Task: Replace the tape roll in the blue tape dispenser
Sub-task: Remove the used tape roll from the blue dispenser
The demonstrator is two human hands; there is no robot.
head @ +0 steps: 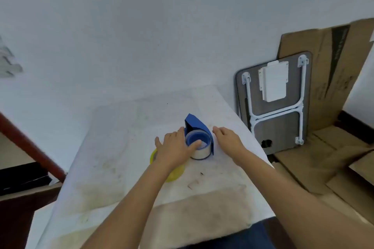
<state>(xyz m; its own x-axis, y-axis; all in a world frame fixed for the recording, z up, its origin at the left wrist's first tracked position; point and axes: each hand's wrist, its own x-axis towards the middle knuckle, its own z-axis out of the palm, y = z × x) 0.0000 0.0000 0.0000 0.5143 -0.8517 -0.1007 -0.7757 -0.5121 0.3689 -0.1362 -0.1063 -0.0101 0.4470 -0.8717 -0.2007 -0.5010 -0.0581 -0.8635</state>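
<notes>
The blue tape dispenser (197,125) lies on its side on the white-covered table (121,147), with a clear tape roll (200,152) seated on its blue hub. My left hand (174,147) rests against the roll's left side, thumb over the roll's top rim, fingers spread. My right hand (227,137) hovers just right of the dispenser, fingers apart and holding nothing. A yellow tape roll (174,174) lies flat on the table, mostly hidden under my left wrist.
A folded small table (275,105) leans on the wall to the right, beside flattened cardboard (327,70) that also covers the floor. A dark wooden rail (30,143) runs at the left. The table's right edge is close to my right hand.
</notes>
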